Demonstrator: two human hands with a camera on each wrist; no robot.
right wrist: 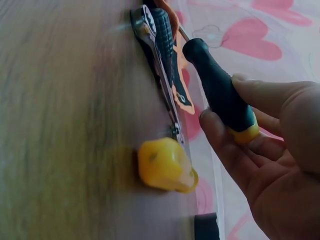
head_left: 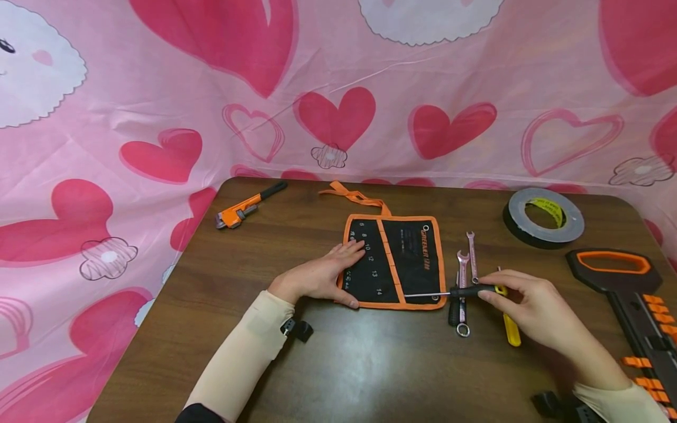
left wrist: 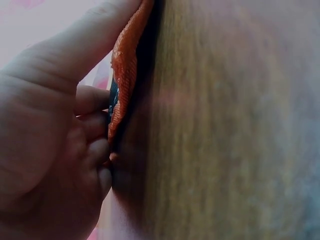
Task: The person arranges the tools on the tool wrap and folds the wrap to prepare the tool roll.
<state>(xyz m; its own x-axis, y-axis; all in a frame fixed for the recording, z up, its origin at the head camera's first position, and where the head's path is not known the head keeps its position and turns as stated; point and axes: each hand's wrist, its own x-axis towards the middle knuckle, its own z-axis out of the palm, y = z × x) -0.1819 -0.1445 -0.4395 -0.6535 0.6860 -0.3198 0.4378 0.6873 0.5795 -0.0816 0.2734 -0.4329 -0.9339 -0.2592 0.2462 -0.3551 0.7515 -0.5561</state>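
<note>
In my head view, the left hand lies on the left edge of an orange-trimmed black tool pouch at the centre of the frame, fingers stretched out over the printed size numbers, thumb along the lower left corner. My left wrist view shows its thumb against the orange binding.

The right hand, right of centre, pinches the black-and-yellow handle of a screwdriver between thumb and fingers. The shaft points left across the pouch's lower right part, its tip at the slanting orange strip; whether it has entered a slot, I can't tell.

Just below and above that handle I see two combination wrenches, the longer wrench and the shorter wrench, with a black handle close beside the longer one. A yellow handle lies below the right hand.

Farther out, an orange tie trails from the pouch's top edge. A pipe wrench lies upper left on the wooden table, a tape roll upper right, and a black-and-orange rack at the right edge. Pink heart-patterned cloth fills the top.
</note>
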